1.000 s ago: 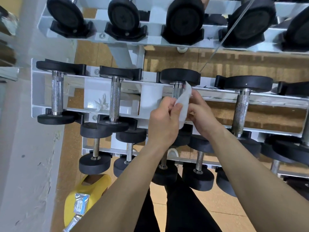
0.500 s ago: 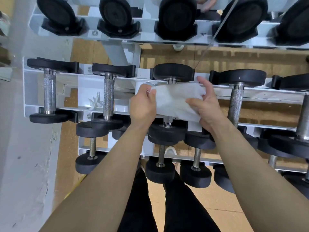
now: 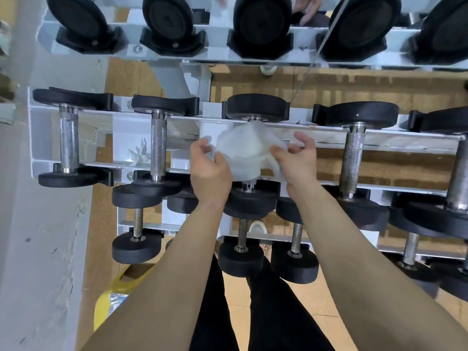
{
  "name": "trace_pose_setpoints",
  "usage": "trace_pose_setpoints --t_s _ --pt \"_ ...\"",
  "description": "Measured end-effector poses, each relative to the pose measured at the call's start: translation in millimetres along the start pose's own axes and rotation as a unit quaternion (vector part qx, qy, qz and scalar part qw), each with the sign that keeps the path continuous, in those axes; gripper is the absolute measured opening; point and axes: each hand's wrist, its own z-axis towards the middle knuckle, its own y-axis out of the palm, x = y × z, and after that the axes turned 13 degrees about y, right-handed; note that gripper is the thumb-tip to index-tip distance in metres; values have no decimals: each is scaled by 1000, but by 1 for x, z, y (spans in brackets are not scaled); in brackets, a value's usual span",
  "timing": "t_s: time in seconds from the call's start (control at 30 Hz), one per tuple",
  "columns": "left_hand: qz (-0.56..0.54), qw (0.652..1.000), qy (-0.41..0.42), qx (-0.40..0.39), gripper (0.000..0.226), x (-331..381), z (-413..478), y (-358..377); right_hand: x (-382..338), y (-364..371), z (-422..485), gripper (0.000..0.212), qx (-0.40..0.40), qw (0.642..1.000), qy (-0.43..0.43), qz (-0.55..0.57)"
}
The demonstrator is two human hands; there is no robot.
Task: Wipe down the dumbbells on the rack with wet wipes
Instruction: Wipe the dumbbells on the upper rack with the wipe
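The wet wipe (image 3: pixel 244 153) was white, thin and half see-through, crumpled into a loose bunch rather than spread flat. It lay draped over the handle of a dumbbell (image 3: pixel 255 107), the third from the left on the middle tier of the rack (image 3: pixel 379 139). It hid that handle almost wholly; only a short bit of bright steel showed below it, next to the near black head. The left hand (image 3: pixel 209 168) grasped the wipe's left edge with curled fingers and thumb. The right hand (image 3: pixel 295 158) pinched its right side under the thumb, the other fingers loosely bent above the rail.

One wipe was in view. The middle tier carried five dumbbells, the last cut off by the right edge, each with round black heads and a knurled steel handle. The upper tier showed five black heads seated in black cradles. On the lower tier smaller dumbbells crowded together. At least four of their handles could be made out, the rest hidden behind the arms and the tier above.

A small crumpled white scrap (image 3: pixel 139 154) lay inside the rack frame, just beside the second handle. Near the grey wall (image 3: pixel 38 224), on the brown floor (image 3: pixel 354 89), stood a yellow bag (image 3: pixel 109 307) holding a silvery packet (image 3: pixel 119 298) — its print was too blurred to read. Black trousers (image 3: pixel 266 312) showed between the forearms.
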Motion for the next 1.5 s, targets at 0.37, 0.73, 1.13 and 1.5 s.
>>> trace_pose_setpoints --t_s 0.37,0.73,1.13,1.5 --pt "15 983 -68 -173 57 52 -21 41 18 -2 0 63 119 957 -109 -241" --pt "12 972 -130 -196 45 47 28 68 41 35 -24 17 149 985 -74 41" --pt "-202 879 -237 -361 49 30 35 39 38 34 -23 18 166 985 -53 1" --pt "65 967 -121 -215 48 45 26 72 38 31 -19 16 175 982 -64 -30"
